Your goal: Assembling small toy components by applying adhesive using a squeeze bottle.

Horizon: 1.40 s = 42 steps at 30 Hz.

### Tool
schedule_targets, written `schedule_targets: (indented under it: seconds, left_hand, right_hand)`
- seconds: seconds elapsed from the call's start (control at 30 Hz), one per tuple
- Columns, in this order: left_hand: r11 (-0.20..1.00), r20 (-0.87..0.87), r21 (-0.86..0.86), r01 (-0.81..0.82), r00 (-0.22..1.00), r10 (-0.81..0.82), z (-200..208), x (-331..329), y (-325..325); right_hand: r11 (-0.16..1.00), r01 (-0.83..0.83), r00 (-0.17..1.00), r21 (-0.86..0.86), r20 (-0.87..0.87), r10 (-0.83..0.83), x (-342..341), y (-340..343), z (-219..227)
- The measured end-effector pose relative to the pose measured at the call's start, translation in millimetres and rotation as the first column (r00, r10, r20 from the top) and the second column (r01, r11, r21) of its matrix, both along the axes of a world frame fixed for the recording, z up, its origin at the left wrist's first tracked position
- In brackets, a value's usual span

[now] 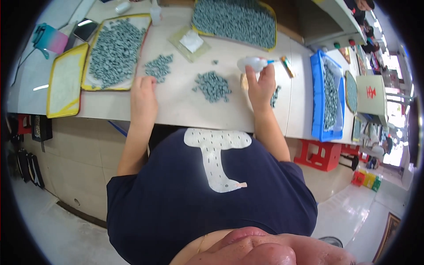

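My right hand [261,86] is wrapped round a clear squeeze bottle [247,64] with a blue nozzle, tilted over the right part of the table. My left hand [144,95] rests at the table edge with its fingers curled together; whatever they may hold is hidden. Just beyond it lies a small pile of grey-green pieces [159,67], like little stones. Between the hands sits another loose pile of the same pieces [212,86]. A few more pieces [275,96] lie beside my right wrist, partly covered by it.
Left stand a yellow-rimmed tray full of pieces [115,53] and a yellow-edged board [66,84]. Another full tray [234,23] sits at the back, near a small packet [191,42]. On the right are a marker-like tube [287,67] and a blue bin [316,99] of pieces.
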<state>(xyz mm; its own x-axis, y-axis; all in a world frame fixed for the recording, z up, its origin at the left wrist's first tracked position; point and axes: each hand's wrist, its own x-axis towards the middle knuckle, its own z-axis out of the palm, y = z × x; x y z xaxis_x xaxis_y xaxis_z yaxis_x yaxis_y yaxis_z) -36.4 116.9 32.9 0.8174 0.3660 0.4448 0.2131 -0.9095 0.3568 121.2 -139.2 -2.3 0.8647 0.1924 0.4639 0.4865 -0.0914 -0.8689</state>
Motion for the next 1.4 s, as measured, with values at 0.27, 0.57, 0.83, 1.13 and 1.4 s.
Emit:
schedule_targets:
  seconds: [0.27,0.57,0.83,1.13,1.4]
  left_hand:
    - [0.967,0.161,0.040,0.253,0.953,-0.256,46.0,7.4,-38.3]
    - [0.888,0.104,-0.009,0.460,0.883,-0.457,37.8,8.2,-77.8]
    - [0.824,0.099,0.096,0.558,0.818,-0.566,58.7,-3.1,-101.5]
    - [0.701,-0.065,0.211,0.681,0.726,-0.685,78.4,-35.8,-122.7]
    - [0.701,-0.072,0.289,0.652,0.745,-0.663,95.0,-58.0,-132.8]
  right_hand:
    - [0.996,0.043,0.993,0.079,0.109,-0.052,-30.9,-55.2,49.4]
    - [0.995,0.062,0.990,-0.076,0.133,-0.051,-59.0,-95.4,78.0]
    - [0.995,0.027,0.992,-0.099,0.126,-0.014,-84.6,-121.7,103.2]
    - [0.989,0.012,0.986,-0.147,0.169,0.013,-114.5,-135.4,120.2]
    - [0.981,-0.031,0.986,-0.189,0.153,0.060,-130.7,-140.4,136.0]
